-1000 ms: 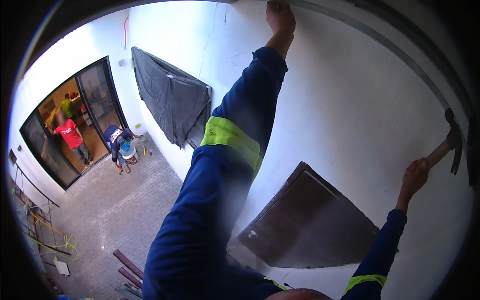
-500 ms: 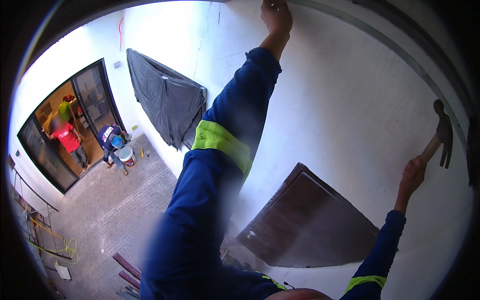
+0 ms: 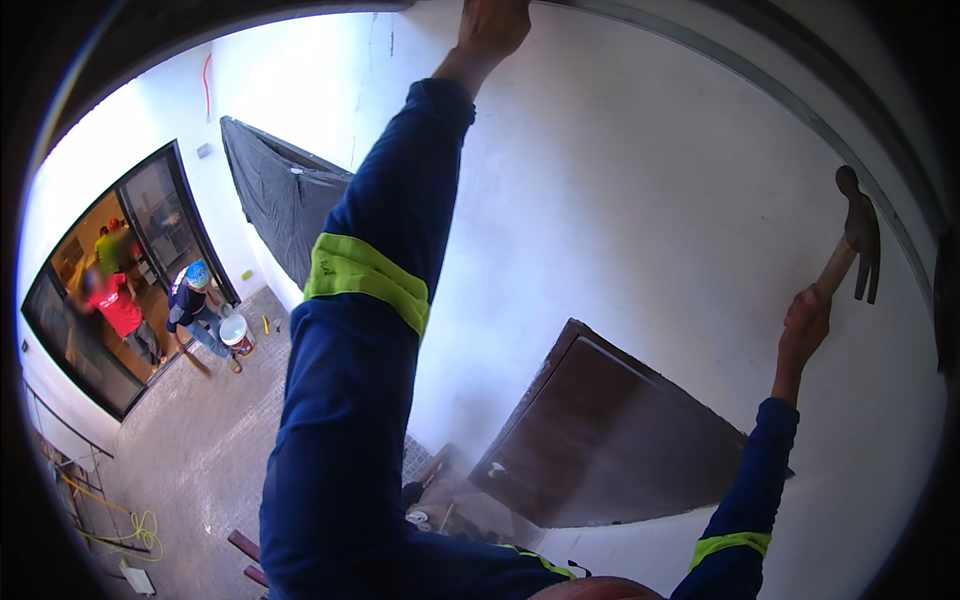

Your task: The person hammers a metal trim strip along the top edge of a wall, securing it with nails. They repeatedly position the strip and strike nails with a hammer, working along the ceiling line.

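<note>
In my right hand (image 3: 805, 322) is the wooden handle of a claw hammer (image 3: 862, 222), its dark metal head raised near a pale strip (image 3: 760, 88) that runs along the upper wall. My left hand (image 3: 492, 28) reaches up to the top edge of the picture, close to where the strip starts. Its fingers look curled, but their tips are cut off, so whatever they hold is hidden. Both arms wear blue sleeves with yellow-green bands. A white wall (image 3: 620, 210) spreads between the two arms.
A dark brown panel (image 3: 610, 440) is set in the wall below. Dark sheeting (image 3: 275, 190) covers another opening. Several people are near the sliding door (image 3: 165, 215), one bending beside a white bucket (image 3: 236, 333). Paved ground (image 3: 190, 450) lies far below, with railings and a yellow-green cord (image 3: 145, 535).
My left arm and hand have shifted left in the picture. The hammer and right hand appear slightly higher and further left. The person by the bucket has changed posture.
</note>
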